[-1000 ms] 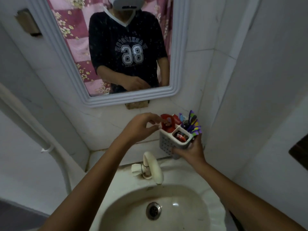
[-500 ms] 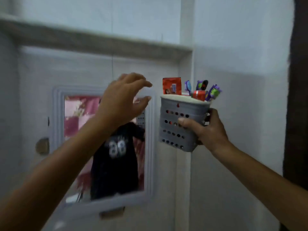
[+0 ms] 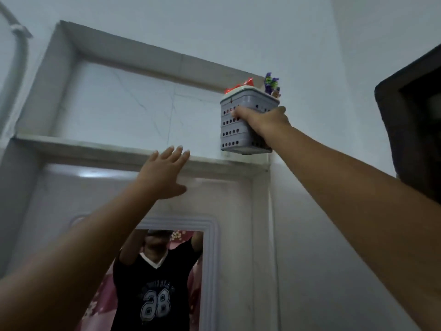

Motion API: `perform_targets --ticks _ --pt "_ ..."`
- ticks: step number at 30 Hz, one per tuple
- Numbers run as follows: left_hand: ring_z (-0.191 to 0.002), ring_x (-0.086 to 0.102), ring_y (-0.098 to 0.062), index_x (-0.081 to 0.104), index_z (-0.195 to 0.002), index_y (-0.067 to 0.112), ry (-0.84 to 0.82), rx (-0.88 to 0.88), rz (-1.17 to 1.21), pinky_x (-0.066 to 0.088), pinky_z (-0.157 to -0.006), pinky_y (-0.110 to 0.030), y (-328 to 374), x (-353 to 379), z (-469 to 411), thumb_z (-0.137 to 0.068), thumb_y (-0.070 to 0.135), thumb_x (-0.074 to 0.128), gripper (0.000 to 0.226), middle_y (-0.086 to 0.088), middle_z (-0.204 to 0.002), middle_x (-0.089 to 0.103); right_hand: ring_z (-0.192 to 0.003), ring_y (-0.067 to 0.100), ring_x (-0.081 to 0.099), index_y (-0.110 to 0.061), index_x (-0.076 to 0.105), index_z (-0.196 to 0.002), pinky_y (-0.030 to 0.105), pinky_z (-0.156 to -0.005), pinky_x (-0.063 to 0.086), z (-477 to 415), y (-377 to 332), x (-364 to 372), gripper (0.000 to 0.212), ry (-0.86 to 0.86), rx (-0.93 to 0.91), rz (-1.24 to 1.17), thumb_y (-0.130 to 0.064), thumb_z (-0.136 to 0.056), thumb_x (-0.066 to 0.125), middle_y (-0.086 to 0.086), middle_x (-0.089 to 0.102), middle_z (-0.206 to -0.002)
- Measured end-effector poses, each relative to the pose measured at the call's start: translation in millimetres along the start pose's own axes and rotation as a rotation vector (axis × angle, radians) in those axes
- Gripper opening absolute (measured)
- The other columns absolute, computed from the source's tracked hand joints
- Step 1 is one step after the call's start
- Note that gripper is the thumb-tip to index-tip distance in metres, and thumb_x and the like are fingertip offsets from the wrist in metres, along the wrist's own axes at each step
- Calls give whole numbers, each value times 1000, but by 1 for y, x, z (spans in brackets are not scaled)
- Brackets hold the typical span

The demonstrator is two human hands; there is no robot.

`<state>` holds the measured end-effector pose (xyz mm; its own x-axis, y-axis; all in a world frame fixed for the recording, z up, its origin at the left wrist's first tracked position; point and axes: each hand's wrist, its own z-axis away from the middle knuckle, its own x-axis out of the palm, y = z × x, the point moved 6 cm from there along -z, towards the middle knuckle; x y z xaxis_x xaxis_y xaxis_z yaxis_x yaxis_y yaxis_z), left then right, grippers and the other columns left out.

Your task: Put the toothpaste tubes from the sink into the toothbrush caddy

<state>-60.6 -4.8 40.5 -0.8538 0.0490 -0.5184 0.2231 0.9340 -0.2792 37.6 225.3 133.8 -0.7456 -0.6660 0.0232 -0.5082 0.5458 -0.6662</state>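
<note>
Now that the right hand (image 3: 261,120), clamped around the toothbrush caddy (image 3: 248,123), has lifted it from beside the sink to the high ledge (image 3: 95,146), the left hand (image 3: 164,173) is spread, so the loading seems finished.

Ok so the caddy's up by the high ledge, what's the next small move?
Probably lower the grey perforated plastic caddy onto the white stone ledge and let go: the right hand grips its side, its base appears just above the ledge's right end, and the open left hand holds nothing.
</note>
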Motion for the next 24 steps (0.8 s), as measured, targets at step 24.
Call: perform_targets --ticks 24 --pt "-152 -12 -23 -12 -153 24 -99 1 49 1 -123 -45 1 -1 -1 -85 38 59 99 -3 -163 -16 -126 32 40 2 17 -152 45 -95 35 -22 72 83 124 285 -187 626 -85 -70 48 16 33 -151"
